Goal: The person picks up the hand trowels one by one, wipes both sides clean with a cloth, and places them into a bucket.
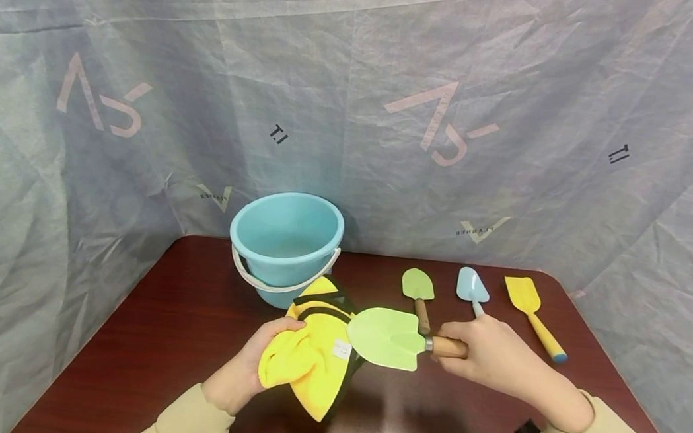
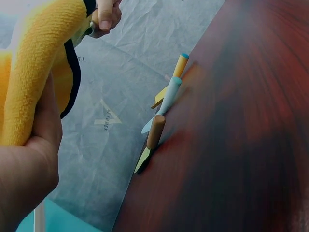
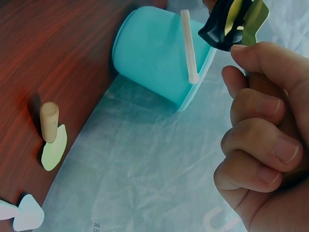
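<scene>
Light-green trowel with a wooden handle (image 1: 401,341) hangs above the dark red wooden table (image 1: 186,312), its handle grasped in the right hand (image 1: 484,354); the left hand (image 1: 248,359) grips a plush yellow cloth with black trim (image 1: 314,360), beside the trowel's tip, contact unclear. Good handling probably means a steady handle, cloth spread flat against the metal-looking blade (image 1: 383,338), and staying clear of the round blue plastic bucket (image 1: 286,272).

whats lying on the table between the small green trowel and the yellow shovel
The light blue trowel lies between the small green trowel and the yellow shovel; the head and left wrist views both show it.
</scene>
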Tool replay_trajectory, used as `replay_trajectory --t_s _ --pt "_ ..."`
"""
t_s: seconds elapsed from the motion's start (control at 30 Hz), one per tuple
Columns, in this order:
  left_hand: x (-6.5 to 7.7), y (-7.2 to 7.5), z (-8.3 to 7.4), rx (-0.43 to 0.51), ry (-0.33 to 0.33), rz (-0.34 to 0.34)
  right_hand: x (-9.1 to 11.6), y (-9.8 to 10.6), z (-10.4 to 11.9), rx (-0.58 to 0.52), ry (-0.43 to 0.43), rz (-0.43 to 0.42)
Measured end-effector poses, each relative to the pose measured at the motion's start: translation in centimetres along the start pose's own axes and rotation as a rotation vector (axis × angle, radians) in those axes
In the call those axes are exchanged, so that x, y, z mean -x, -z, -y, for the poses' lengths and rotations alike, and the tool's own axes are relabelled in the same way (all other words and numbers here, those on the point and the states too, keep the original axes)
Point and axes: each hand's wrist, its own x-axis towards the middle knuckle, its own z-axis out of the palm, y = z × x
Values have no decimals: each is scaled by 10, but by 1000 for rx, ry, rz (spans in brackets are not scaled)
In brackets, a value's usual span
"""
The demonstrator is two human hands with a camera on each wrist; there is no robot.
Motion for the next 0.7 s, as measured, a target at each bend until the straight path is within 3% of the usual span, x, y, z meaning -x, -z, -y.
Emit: replay_trajectory --t_s 0.37,0.7 --pt "17 8 -9 22 -74 -68 3 2 0 0 -1 -14" --pt "37 15 -18 70 -82 -3 5 5 0 9 -16 -4"
